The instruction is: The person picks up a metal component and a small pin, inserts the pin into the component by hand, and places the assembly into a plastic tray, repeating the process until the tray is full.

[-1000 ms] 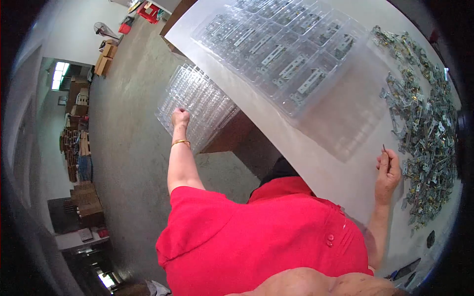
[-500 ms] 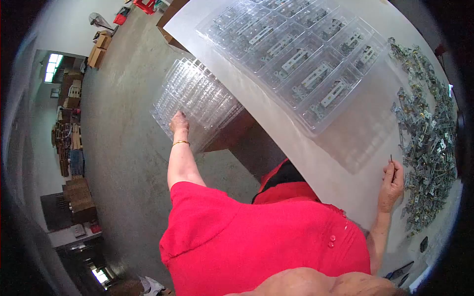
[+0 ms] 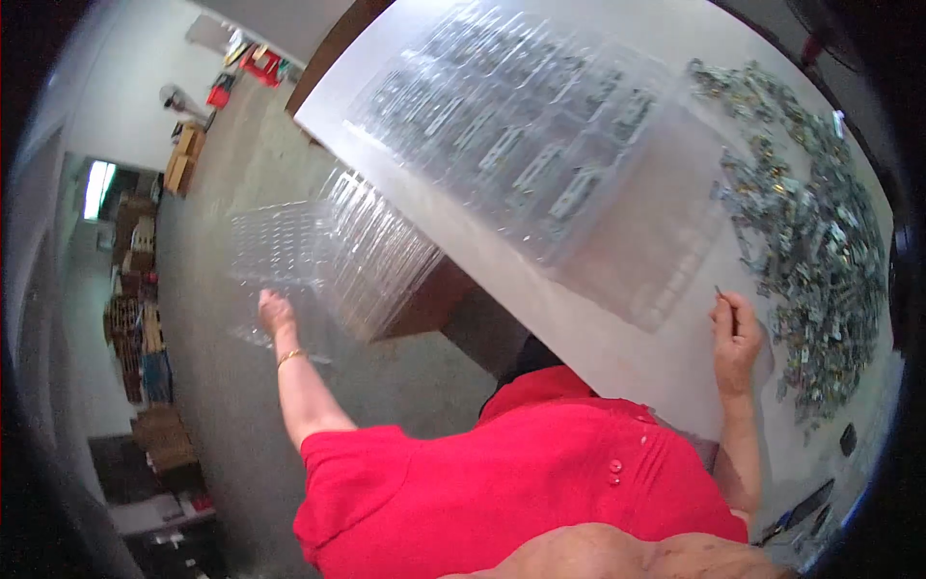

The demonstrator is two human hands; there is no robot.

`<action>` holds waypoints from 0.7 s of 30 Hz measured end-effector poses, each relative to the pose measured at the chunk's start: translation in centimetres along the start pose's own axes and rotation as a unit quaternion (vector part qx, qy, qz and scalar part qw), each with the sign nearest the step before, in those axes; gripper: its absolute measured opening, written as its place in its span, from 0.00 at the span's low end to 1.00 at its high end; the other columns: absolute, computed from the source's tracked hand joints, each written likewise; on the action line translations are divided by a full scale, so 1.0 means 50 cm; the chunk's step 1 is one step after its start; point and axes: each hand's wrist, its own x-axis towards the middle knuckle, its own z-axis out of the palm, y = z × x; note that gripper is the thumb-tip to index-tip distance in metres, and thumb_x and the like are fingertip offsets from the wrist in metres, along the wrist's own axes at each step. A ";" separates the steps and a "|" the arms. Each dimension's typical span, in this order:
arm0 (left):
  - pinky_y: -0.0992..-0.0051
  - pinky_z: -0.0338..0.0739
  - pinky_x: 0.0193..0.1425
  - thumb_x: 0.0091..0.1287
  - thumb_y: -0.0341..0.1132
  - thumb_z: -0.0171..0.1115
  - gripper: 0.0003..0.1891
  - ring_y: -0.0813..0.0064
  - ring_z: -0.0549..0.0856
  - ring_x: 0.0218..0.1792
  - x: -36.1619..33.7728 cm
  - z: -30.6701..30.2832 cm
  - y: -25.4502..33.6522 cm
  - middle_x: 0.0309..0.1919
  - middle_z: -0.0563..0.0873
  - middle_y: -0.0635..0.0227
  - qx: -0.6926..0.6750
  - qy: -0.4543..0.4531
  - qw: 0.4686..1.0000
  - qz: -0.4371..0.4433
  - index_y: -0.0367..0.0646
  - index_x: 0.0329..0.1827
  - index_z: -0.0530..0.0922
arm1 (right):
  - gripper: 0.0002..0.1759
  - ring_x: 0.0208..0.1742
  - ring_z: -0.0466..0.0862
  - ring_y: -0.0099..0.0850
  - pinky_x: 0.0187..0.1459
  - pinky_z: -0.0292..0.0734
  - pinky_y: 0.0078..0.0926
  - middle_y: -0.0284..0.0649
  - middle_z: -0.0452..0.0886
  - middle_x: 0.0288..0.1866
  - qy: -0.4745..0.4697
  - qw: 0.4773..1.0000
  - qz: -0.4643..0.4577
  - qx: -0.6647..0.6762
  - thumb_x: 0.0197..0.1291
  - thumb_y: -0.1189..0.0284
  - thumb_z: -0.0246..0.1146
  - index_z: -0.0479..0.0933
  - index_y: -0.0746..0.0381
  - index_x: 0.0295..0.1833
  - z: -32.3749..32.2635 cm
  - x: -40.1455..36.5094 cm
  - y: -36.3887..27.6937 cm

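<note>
My left hand (image 3: 277,311) is closed on the edge of a clear plastic tray (image 3: 280,232) with rows of small bumps. That tray is held out over the floor, to the left of a stack of similar clear trays (image 3: 381,261). Above the white table my right hand (image 3: 736,338) has its fingers pinched round a small thin dark piece (image 3: 719,290), too small to name. Close to the right hand spreads a heap of small metal parts (image 3: 830,289), grey with some brass-coloured bits. A filled compartment tray (image 3: 502,135) of metal parts lies farther up the table.
The white table (image 3: 617,357) runs diagonally, its edge between me and the tray stack. A brown cardboard box (image 3: 424,307) is under the stack. Dark flat objects (image 3: 805,507) lie at the lower right. Cartons (image 3: 183,159) and red items (image 3: 260,66) stand across the floor.
My left hand has pulled one clear tray off the stack, outward to the left. The right hand stays pinched over the table. The whole view has shifted a little.
</note>
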 end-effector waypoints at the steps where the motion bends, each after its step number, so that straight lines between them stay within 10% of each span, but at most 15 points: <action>1: 0.57 0.81 0.54 0.70 0.28 0.53 0.12 0.51 0.89 0.48 0.009 -0.027 0.013 0.46 0.90 0.53 0.057 0.069 0.996 0.015 0.41 0.50 0.83 | 0.05 0.34 0.82 0.23 0.37 0.76 0.24 0.34 0.84 0.34 -0.008 1.000 0.007 0.014 0.75 0.74 0.63 0.80 0.63 0.51 0.001 0.002 -0.009; 9: 0.58 0.80 0.47 0.77 0.36 0.56 0.10 0.52 0.88 0.41 -0.075 -0.322 0.533 0.39 0.87 0.50 -0.034 0.145 0.948 0.281 0.38 0.47 0.82 | 0.03 0.29 0.84 0.36 0.32 0.76 0.31 0.44 0.83 0.32 -0.031 0.996 -0.080 0.015 0.69 0.77 0.65 0.79 0.62 0.46 -0.015 0.012 -0.034; 21: 0.58 0.79 0.40 0.76 0.33 0.56 0.11 0.50 0.86 0.33 -0.263 -0.263 1.003 0.31 0.85 0.47 -0.091 -0.043 0.856 0.506 0.35 0.40 0.81 | 0.04 0.34 0.85 0.49 0.34 0.78 0.40 0.47 0.84 0.35 -0.011 0.989 -0.132 0.070 0.66 0.78 0.65 0.79 0.62 0.45 -0.042 0.009 -0.016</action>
